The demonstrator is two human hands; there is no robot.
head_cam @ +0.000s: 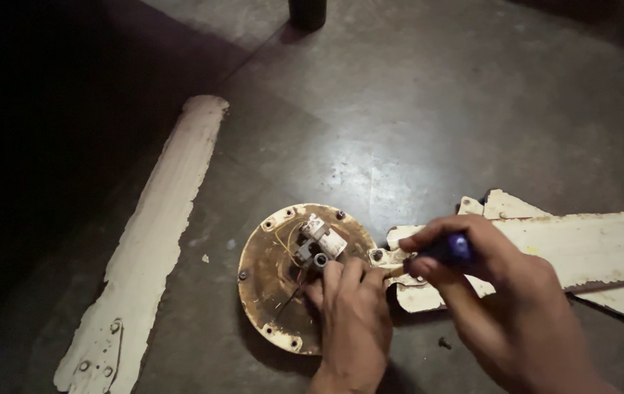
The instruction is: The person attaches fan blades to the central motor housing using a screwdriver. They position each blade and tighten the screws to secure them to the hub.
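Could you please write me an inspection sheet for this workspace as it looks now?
Surface: dark grey concrete floor, scuffed, shiny patch in the middle.
Job's things: round rusty metal fan motor plate with a white terminal block; worn cream fan blade at its right edge; blue-handled screwdriver.
Clutter: detached cream fan blade lying left; small dark loose screw; dark cylinder at top.
Grippers: left hand rests on the plate; right hand grips the screwdriver.
Cables: thin wires on the plate.
Surroundings: deep shadow on the left; nothing else seen.
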